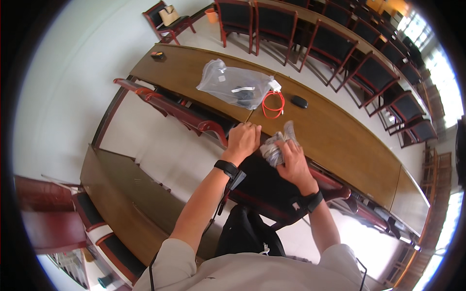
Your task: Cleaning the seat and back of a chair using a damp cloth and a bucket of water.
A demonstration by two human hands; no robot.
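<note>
My left hand (244, 140) has its fingers curled closed over the top edge of a black-padded chair back (259, 182), close to the table's near edge. A crumpled, light grey patterned cloth (273, 151) is bunched in my right hand (294, 164), against the same chair's top edge. Part of the cloth sticks up past the fingers toward the long brown wooden table (340, 143). Each wrist wears a black band. The chair's lower parts are partly hidden by my arms and body.
On the table lie a clear plastic bag (218, 85) with something dark in it, a white charger (274, 86) with a coiled red cable (273, 116), a black mouse-like object (299, 101) and a small dark box (158, 56). Another red-framed chair (179, 114) stands left; rows of chairs (276, 24) stand beyond.
</note>
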